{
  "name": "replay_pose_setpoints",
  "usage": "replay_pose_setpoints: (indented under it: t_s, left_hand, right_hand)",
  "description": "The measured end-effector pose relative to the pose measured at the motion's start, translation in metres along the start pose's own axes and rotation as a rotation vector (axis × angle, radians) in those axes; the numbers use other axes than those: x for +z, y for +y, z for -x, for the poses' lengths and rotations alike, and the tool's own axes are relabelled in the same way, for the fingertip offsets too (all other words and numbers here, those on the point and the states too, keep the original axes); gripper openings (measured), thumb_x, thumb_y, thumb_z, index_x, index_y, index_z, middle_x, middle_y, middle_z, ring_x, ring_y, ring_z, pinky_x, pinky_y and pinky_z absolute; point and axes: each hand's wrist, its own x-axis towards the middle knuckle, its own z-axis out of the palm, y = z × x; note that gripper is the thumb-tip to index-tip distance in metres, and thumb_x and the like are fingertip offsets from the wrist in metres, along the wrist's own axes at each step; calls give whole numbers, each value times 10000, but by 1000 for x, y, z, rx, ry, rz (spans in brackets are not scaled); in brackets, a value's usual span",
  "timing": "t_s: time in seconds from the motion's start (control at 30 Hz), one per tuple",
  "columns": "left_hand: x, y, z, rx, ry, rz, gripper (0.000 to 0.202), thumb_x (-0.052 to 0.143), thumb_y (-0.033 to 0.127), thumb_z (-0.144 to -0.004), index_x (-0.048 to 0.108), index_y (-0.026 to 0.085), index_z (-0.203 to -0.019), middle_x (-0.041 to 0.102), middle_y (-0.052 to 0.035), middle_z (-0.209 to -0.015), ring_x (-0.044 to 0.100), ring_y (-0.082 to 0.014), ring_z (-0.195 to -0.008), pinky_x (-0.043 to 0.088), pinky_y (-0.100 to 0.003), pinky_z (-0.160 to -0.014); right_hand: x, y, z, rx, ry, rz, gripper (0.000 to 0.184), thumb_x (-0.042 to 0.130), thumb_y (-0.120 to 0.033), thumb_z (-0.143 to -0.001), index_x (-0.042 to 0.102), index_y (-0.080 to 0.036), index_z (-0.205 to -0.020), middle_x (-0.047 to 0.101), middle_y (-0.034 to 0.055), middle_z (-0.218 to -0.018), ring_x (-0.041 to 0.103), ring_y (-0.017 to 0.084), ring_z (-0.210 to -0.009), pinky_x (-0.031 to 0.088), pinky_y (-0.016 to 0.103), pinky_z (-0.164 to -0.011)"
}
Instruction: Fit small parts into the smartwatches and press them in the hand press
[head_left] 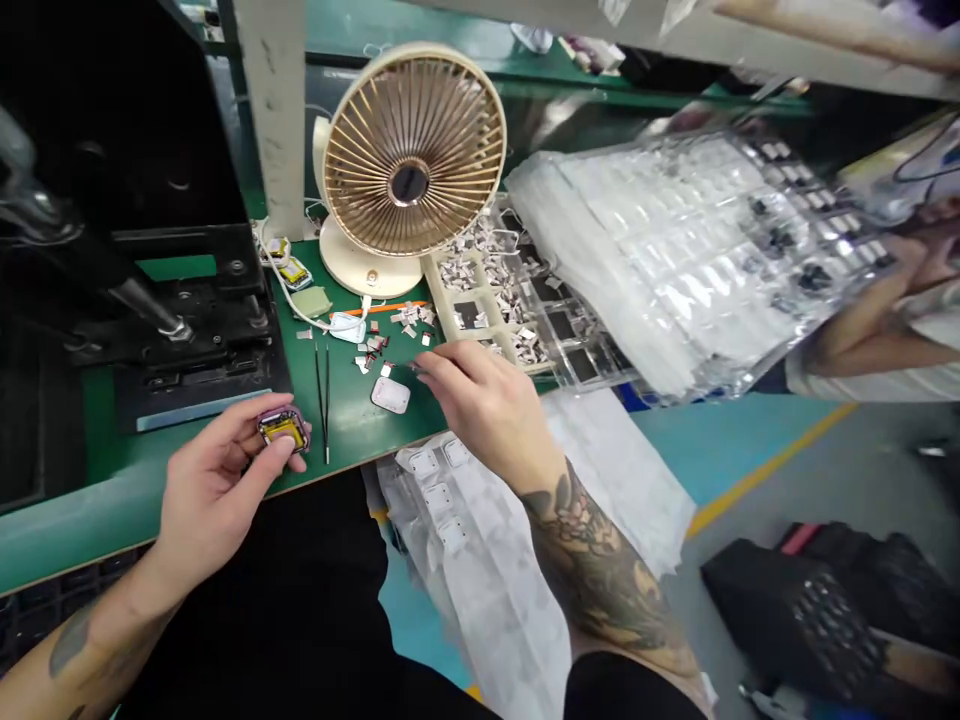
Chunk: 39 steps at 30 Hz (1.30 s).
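Observation:
My left hand point(217, 470) holds a small square purple-rimmed part with a yellow inside point(283, 428), pinched between thumb and fingers just above the green bench point(352, 420). My right hand point(480, 400) reaches over the bench edge, its fingers drawn together at a scatter of small white and dark pieces point(382, 345); whether it holds one is hidden. A white rounded square part point(391, 395) lies just left of that hand. Black tweezers point(323, 390) lie between the two hands.
A beige desk fan point(409, 165) stands at the back. Right of it sits a compartment tray of small parts point(487, 300) and a stack of clear blister trays point(697, 250). A black press fixture point(172, 330) fills the left. Another person's arm point(885, 330) shows at far right.

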Motion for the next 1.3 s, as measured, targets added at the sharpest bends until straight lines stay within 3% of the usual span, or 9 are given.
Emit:
replay_pose_setpoints:
  t_s: [0.13, 0.33, 0.47, 0.67, 0.77, 0.93, 1.1, 1.17, 1.3]
  left_hand:
    - [2, -7, 2, -35, 47, 180, 481, 823, 292, -1072, 707, 163, -1520, 886, -125, -1212, 892, -226, -929, 715, -293, -784]
    - [-2, -12, -1, -60, -1, 312, 529, 798, 323, -1080, 676, 145, -1562, 876, -131, -1234, 905, -265, -995, 736, -354, -884]
    - [-7, -14, 1, -16, -38, 195, 350, 760, 294, -1094, 760, 178, -1425, 861, -70, -1068, 865, -212, -882, 695, -327, -844]
    - [-14, -9, -1, 107, -330, -54, 261, 721, 257, -1097, 801, 240, -1345, 831, -11, -953, 742, -157, -729, 585, -293, -740]
    - [-15, -10, -2, 104, -299, -53, 287, 714, 239, -1091, 789, 227, -1368, 807, -1, -890, 730, -164, -729, 573, -291, -744]
    - [-16, -15, 0, 98, -224, 44, 221, 706, 254, -1120, 796, 221, -1319, 841, -39, -1078, 772, -165, -824, 616, -294, -825]
    - [-17, -17, -3, 171, -249, 31, 190, 733, 234, -1112, 812, 249, -1285, 858, -35, -1173, 796, -173, -952, 628, -274, -887]
    - [-15, -16, -4, 188, -248, 44, 175, 729, 225, -1116, 789, 248, -1278, 849, -37, -1216, 808, -178, -1064, 626, -273, -977]
    - [-8, -13, -1, 92, -183, 148, 194, 674, 284, -1149, 686, 221, -1332, 842, -75, -1221, 823, -211, -1128, 636, -303, -981]
  right_hand:
    - [6, 4, 1, -68, -45, 112, 358, 582, -235, -1139, 753, -361, -1427, 781, 108, -1304, 784, 306, -1141, 706, 504, -934]
    - [13, -13, 10, 124, 415, -32, 110, 817, -354, -1036, 749, -340, -1122, 713, 60, -999, 710, 267, -849, 625, 459, -700]
    - [35, -35, -5, 296, 551, -423, 226, 816, -454, -1032, 674, -284, -984, 649, 22, -915, 647, 190, -748, 576, 355, -640]
    - [60, -79, -28, 201, 319, -644, 145, 870, -416, -1004, 765, -344, -1072, 683, 24, -987, 671, 212, -811, 599, 406, -688]
    - [68, -102, -28, 214, 202, -775, 108, 871, -413, -1003, 805, -352, -1063, 719, 32, -1013, 710, 222, -876, 634, 419, -753]
    - [75, -114, -22, 494, 40, -1194, 270, 940, -493, -937, 847, -339, -1137, 802, 15, -1033, 773, 211, -927, 704, 401, -875]
    - [68, -110, -19, 524, -96, -1208, 270, 886, -513, -999, 836, -258, -1075, 856, 42, -1073, 808, 224, -998, 690, 385, -922]
    - [68, -112, -18, 468, -27, -1141, 239, 789, -479, -1086, 798, -240, -1076, 867, 59, -1149, 830, 227, -1064, 683, 379, -952]
    - [75, -115, -11, 234, 403, -781, 98, 641, -279, -1169, 707, -250, -1236, 845, 89, -1341, 864, 215, -1031, 703, 394, -906]
